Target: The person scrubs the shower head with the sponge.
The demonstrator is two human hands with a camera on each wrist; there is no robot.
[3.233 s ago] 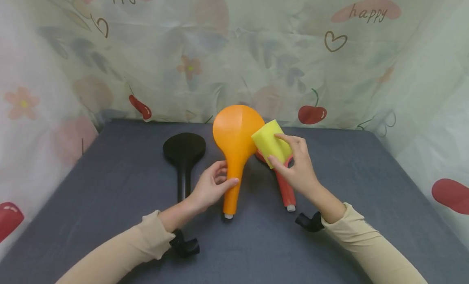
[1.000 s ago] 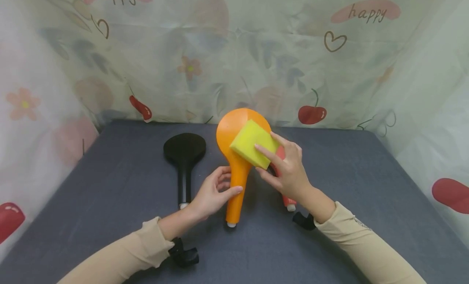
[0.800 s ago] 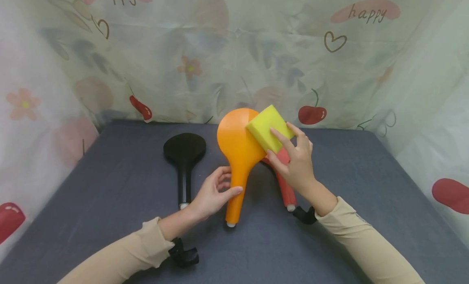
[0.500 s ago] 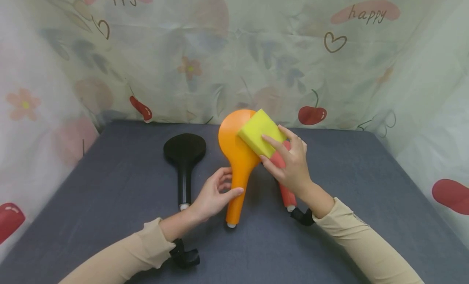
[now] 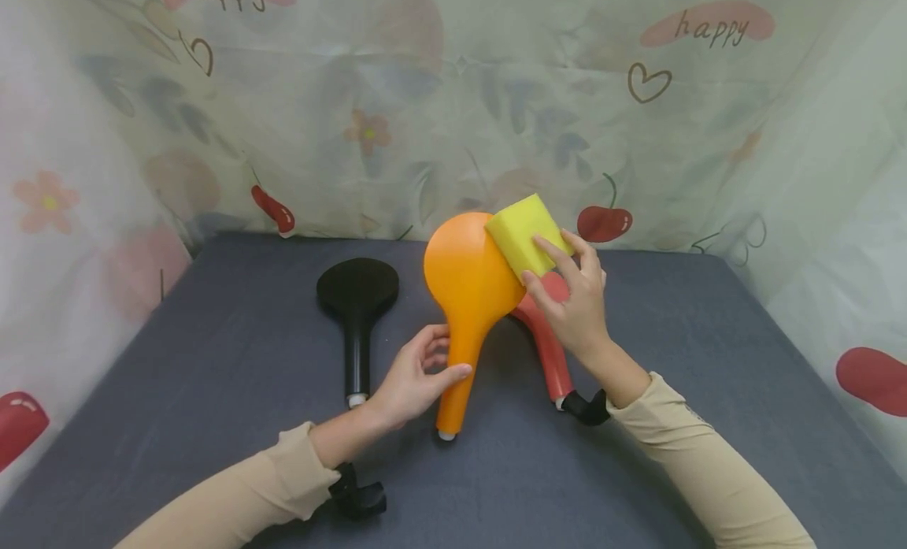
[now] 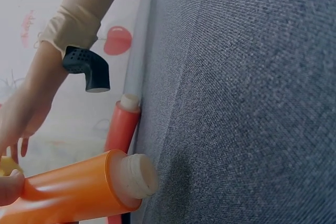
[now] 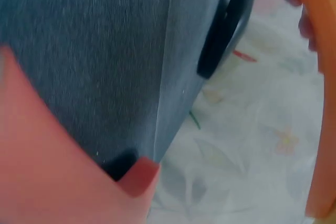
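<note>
In the head view my left hand (image 5: 418, 373) grips the handle of an orange handheld shower head (image 5: 464, 297), thumb across its front, its round head tilted up off the table. A white threaded end (image 6: 140, 176) shows on that handle in the left wrist view. My right hand (image 5: 577, 305) pinches a yellow sponge (image 5: 527, 234) between thumb and fingers at the upper right edge of the orange head. Behind lies a red shower head (image 5: 549, 352), partly hidden by the orange one and my right hand. The right wrist view shows the red one (image 7: 58, 166) close up.
A black shower head (image 5: 357, 297) lies on the dark grey cloth-covered table (image 5: 234, 360) to the left, its white end near my left wrist. Patterned curtains (image 5: 453, 124) stand behind and on both sides. Black camera mounts (image 5: 359, 494) sit on both wrists.
The sponge has swept back and forth over the right part of the orange head, and now sits higher and further right. Orange shower head and left hand have shifted slightly right and down.
</note>
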